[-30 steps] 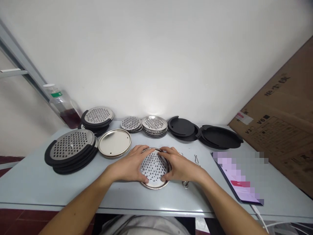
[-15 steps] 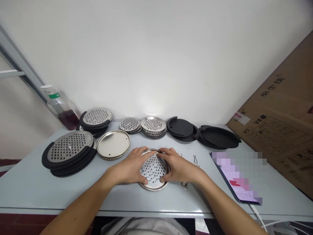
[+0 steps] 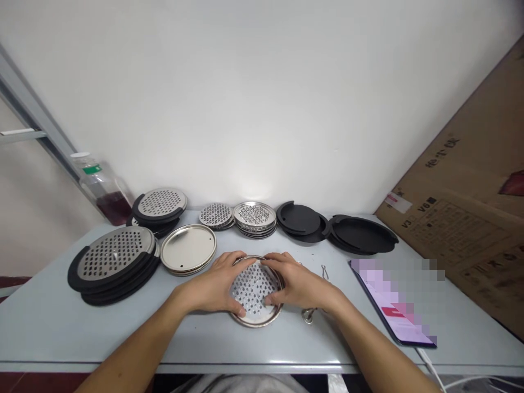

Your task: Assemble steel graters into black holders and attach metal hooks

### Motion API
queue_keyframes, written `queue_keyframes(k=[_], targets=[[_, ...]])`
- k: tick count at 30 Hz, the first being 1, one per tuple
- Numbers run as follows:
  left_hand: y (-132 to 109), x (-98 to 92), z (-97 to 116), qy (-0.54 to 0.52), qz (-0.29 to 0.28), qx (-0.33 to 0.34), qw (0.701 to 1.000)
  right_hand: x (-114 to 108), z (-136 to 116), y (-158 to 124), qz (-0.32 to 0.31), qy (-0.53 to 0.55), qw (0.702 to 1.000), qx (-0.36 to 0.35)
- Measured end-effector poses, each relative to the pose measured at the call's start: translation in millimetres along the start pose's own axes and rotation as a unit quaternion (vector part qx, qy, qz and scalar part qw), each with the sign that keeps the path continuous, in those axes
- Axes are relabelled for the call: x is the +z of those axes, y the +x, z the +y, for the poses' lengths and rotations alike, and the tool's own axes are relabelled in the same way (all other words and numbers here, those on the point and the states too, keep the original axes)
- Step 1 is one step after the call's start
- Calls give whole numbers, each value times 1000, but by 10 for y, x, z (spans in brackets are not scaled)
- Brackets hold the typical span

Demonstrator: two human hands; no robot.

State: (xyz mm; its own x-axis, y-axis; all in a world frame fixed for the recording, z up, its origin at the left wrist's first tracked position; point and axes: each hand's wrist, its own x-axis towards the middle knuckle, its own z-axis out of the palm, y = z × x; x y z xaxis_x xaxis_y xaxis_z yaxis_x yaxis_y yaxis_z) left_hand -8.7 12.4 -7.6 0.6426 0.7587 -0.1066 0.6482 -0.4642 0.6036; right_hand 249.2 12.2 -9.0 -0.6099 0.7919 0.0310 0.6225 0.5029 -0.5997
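Note:
A round perforated metal disc [image 3: 254, 292] lies in a shallow metal rim on the grey table [image 3: 61, 333], near its front edge. My left hand [image 3: 216, 284] curls over the disc's left side, thumb at the front and fingers over the far edge. My right hand [image 3: 297, 284] grips the right side the same way. Both hands press on the disc from opposite sides. A small metal clip [image 3: 308, 315] lies just right of my right wrist.
Stacks of black-rimmed perforated discs [image 3: 112, 262] [image 3: 159, 204] sit at left, plain metal lids [image 3: 188, 248] beside them. Small perforated discs [image 3: 215, 214] [image 3: 254, 216] and black rings [image 3: 301, 219] [image 3: 362, 233] line the back. A phone [image 3: 395, 303], a cardboard box [image 3: 470, 218] and a bottle [image 3: 102, 188] stand around.
Both hands stay on the disc with only slight finger shifts. The view has tilted, so everything sits a little lower in the picture.

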Motion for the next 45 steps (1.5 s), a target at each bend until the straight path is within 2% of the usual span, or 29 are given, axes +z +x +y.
queue_keyframes(k=[3, 7, 10, 14, 26, 31, 36, 39, 42, 45], targets=[[-8, 0, -10, 1, 3, 2, 1000, -66, 65, 39, 98, -7, 995, 31], [-18, -10, 9, 1, 2, 8, 1000, -116, 236, 114, 278, -82, 953, 89], [-24, -16, 23, 1, 2, 10, 1000, -122, 381, 151, 336, -112, 929, 112], [-22, -8, 27, 6, 10, 13, 1000, -119, 532, 176, 358, -138, 912, 148], [-5, -2, 10, 8, 20, 16, 1000, -143, 707, 274, 320, -186, 907, 203], [8, -3, 27, 7, 33, 27, 999, -157, 702, 278, 321, -187, 908, 195], [28, 10, 45, -6, 44, 26, 999, -171, 576, 206, 355, -178, 900, 180], [32, 22, 38, -20, 47, 29, 998, -173, 418, 120, 385, -166, 895, 150], [38, 23, 25, -33, 53, 36, 997, -152, 210, 40, 441, -109, 889, 53], [52, -4, 20, -53, 78, 26, 995, -87, 10, -11, 424, -45, 904, -23]])
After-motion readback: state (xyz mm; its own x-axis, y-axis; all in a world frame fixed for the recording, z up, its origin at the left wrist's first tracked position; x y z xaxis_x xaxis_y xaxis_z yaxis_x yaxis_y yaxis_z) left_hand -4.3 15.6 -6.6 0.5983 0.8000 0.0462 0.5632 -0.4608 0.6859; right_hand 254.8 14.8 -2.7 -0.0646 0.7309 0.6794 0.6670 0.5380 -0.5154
